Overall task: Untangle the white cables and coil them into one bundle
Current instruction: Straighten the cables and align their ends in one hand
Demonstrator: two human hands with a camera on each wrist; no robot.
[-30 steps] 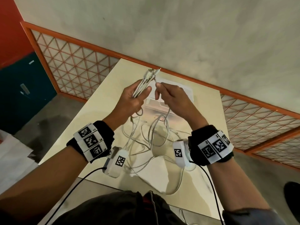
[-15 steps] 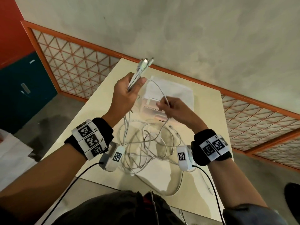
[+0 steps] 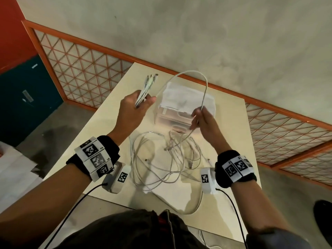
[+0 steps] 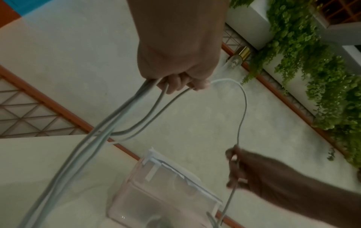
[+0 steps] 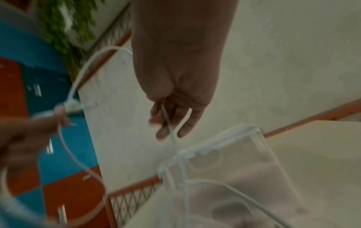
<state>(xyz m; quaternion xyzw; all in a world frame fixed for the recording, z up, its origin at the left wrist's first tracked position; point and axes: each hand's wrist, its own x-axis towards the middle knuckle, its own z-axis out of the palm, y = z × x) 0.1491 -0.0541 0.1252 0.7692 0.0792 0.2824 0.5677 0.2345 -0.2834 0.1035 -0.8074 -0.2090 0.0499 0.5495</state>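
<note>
My left hand (image 3: 140, 106) (image 4: 181, 81) grips several white cable ends (image 3: 148, 87) side by side, plugs pointing up and away. From it one white cable (image 3: 197, 76) (image 4: 243, 98) arches over to my right hand (image 3: 198, 117) (image 5: 170, 121) (image 4: 235, 168), which pinches it with curled fingers above the box. Below both hands the rest of the white cables (image 3: 161, 159) lie in loose tangled loops on the cream table (image 3: 107, 133). Strands hang from my left fist (image 4: 97, 146) down to that heap.
A clear plastic box (image 3: 181, 108) (image 4: 166, 192) (image 5: 234, 169) with white paper on top stands at the table's far side under my right hand. An orange lattice railing (image 3: 86, 72) borders the table on the left and right. Grey floor lies beyond.
My hands have moved apart: the right slid along the single cable to the right and down, drawing out a tall arch. The left hand kept its hold and shifted left.
</note>
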